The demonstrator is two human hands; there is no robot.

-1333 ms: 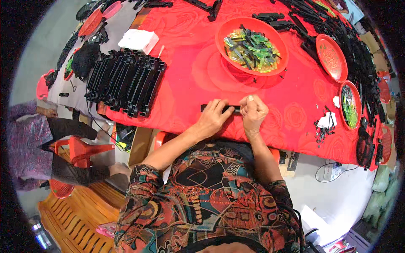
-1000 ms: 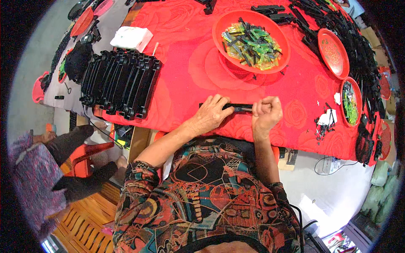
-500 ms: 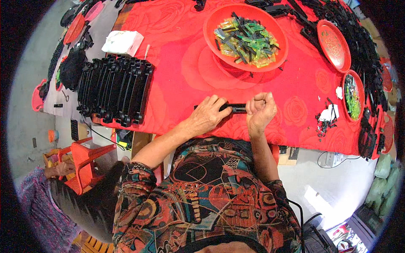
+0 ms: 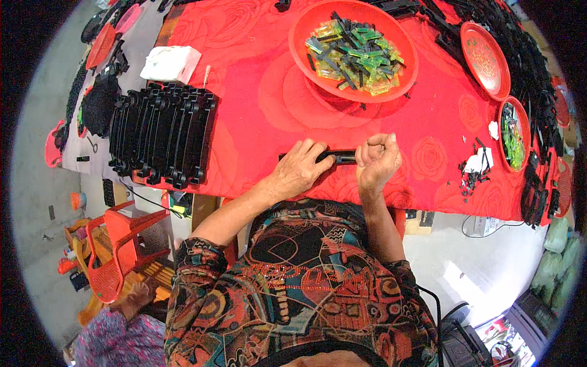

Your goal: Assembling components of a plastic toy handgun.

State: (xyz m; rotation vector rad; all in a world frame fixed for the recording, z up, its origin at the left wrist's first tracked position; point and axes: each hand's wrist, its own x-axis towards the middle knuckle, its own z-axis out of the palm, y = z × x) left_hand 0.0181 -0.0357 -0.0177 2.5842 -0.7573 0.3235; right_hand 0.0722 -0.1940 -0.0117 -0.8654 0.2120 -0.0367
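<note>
A black plastic bar (image 4: 343, 157) lies crosswise on the red cloth close to the table's front edge. My left hand (image 4: 299, 168) is closed over its left part, with thumb and fingers on the bar and its left tip poking out past the knuckles. Against the bar's right end rests my right hand (image 4: 377, 164), fingers curled and thumb and forefinger pressed together. Whatever sits in that pinch is too small or hidden to tell. Beyond both hands, a red plastic bowl (image 4: 299, 61) holds many yellow, green and black small strips.
Rows of black plastic parts (image 4: 162, 134) stand at left, near a white tissue pack (image 4: 171, 63). On the right are a red plate (image 4: 486, 64), a smaller red bowl (image 4: 503, 144) of strips and black scraps (image 4: 474, 177). A red chair (image 4: 116, 244) and another person's hand (image 4: 140, 296) are lower left.
Both my hands keep nearly the same pose on the bar. The other person at lower left has moved down and away from the red chair. The view has shifted slightly.
</note>
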